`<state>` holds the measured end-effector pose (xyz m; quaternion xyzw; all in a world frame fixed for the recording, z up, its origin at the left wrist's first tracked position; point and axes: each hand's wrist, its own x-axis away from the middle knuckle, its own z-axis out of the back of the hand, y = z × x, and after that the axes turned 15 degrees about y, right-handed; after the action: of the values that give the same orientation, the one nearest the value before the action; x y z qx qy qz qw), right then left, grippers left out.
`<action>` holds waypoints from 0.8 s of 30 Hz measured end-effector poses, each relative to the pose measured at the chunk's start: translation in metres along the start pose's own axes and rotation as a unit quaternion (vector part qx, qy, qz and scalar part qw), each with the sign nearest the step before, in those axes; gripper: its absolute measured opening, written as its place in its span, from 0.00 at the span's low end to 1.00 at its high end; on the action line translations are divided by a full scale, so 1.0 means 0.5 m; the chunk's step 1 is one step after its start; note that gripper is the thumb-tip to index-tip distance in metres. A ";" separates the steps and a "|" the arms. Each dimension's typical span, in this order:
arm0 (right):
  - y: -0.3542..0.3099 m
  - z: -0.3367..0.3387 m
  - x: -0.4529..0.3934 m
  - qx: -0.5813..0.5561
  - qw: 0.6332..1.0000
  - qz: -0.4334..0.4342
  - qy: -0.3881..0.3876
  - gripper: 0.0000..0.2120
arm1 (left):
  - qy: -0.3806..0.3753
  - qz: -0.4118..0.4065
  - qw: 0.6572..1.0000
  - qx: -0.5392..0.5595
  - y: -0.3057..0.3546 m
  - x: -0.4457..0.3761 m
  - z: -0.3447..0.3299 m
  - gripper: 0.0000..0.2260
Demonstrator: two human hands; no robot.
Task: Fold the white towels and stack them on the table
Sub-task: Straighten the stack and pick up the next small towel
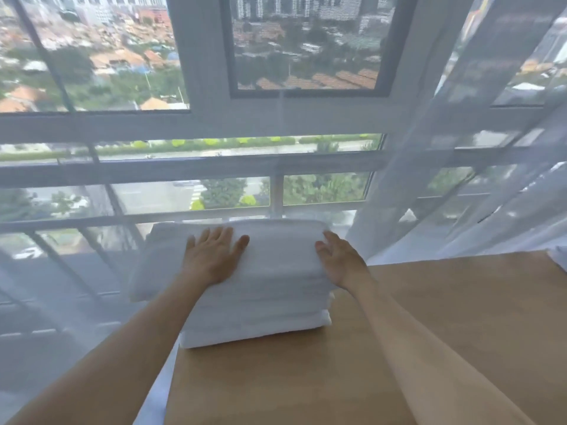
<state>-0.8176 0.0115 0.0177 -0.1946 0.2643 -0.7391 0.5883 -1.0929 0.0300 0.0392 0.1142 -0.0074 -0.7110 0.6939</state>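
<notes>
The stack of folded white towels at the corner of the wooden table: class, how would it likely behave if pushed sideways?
The stack of folded white towels is probably soft, not stiff: its left side droops past the wooden table edge. Pushed high, it might lean or shed layers.

Both bare forearms stretched forward. Left hand laid flat, palm down, fingers straight and slightly spread. Right hand set on edge, palm facing inward, fingers straight and together.

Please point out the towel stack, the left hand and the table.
towel stack (254, 314): head view, front side of folded layers.
left hand (211, 259): head view, back of hand.
table (306, 378): head view, bare wooden top.
</notes>
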 end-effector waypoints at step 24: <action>0.829 0.600 0.177 0.129 0.987 -0.096 0.007 0.30 | -0.164 -0.251 0.946 0.121 1.107 0.264 -0.256 0.31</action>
<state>-0.3406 -0.1929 -0.0058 -0.1365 0.1511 -0.8212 0.5330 -0.5270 -0.1019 -0.0119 0.0772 -0.1777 -0.8650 0.4628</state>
